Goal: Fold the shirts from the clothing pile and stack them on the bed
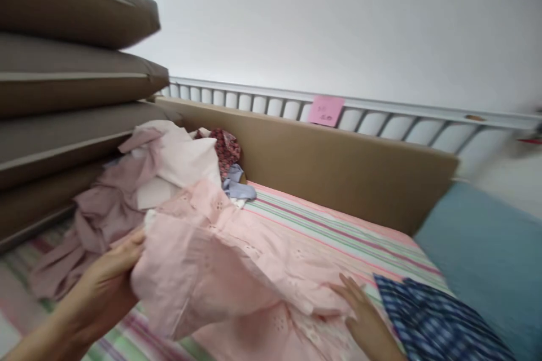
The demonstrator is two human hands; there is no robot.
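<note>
A light pink garment [220, 271] with small eyelet holes lies crumpled on a striped sheet [339, 231]. My left hand [112, 271] grips its left edge, fingers closed into the cloth. My right hand [359, 310] rests on the garment's right side with the fingers stretched out flat. Behind the pink garment sits a heap of other clothes: a mauve garment [101, 208], a pale white-pink piece [182, 158], a red patterned piece [226, 146] and a small light blue piece [237, 186].
Brown cushions [71, 79] are stacked at the left. A brown padded board [339, 163] runs behind the bed, with a white railing [381, 115] and a pink note [326, 110] above. A blue checked cloth [432, 321] lies at the lower right beside a teal surface [486, 254].
</note>
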